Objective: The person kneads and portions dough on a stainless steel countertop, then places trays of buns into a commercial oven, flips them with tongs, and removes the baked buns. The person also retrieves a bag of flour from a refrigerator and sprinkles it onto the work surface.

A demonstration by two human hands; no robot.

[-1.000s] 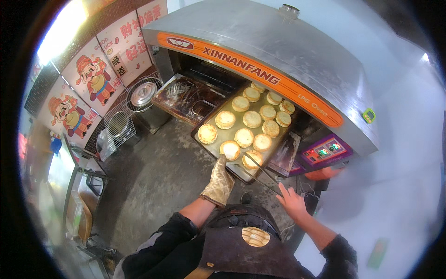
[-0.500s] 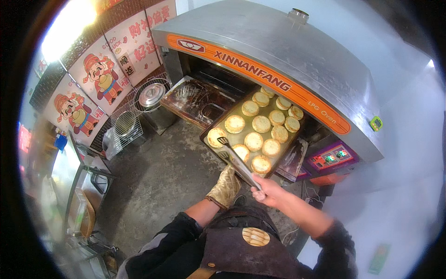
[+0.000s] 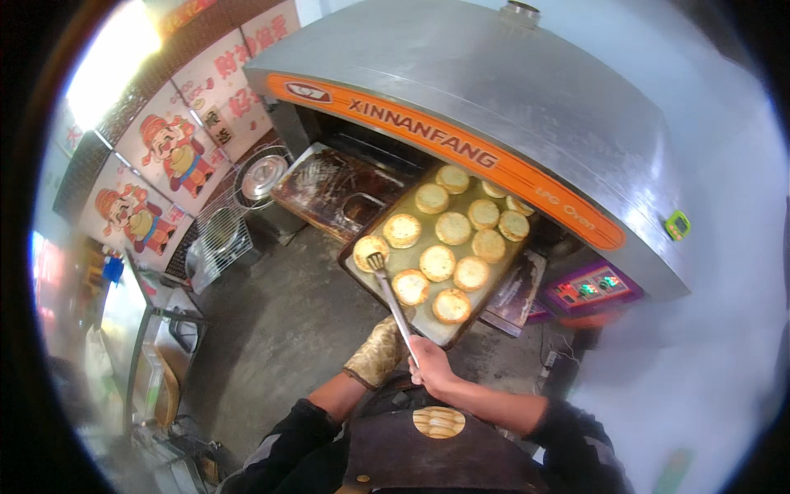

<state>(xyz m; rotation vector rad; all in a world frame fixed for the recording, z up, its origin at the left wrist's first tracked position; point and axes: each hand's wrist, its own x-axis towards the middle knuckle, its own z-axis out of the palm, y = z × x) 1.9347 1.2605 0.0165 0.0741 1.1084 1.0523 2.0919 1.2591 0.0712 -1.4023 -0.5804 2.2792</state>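
Note:
A metal tray [image 3: 436, 329] of several round, golden flatbreads [image 3: 437, 263] sticks out of the oven mouth toward me. My left hand [image 3: 376, 350], in a patterned oven mitt, grips its near edge from below, with the fingers partly hidden. My right hand [image 3: 428, 362] is closed on the handle of long metal tongs [image 3: 393, 302], whose slotted tip lies on or just above the leftmost flatbread near the front corner.
The steel oven [image 3: 461, 74] has an orange band and a lit control panel [image 3: 588, 286]. A stained tray [image 3: 321, 185] juts out at its left. Beyond are a lidded pot [image 3: 263, 177], a wire rack [image 3: 220, 239] and a steel counter [image 3: 123, 321]. A white wall stands at the right.
My right hand has moved left and, since half a second ago, downward, swinging the tongs' tip over to the leftmost flatbread. My left hand stays at the tray's edge.

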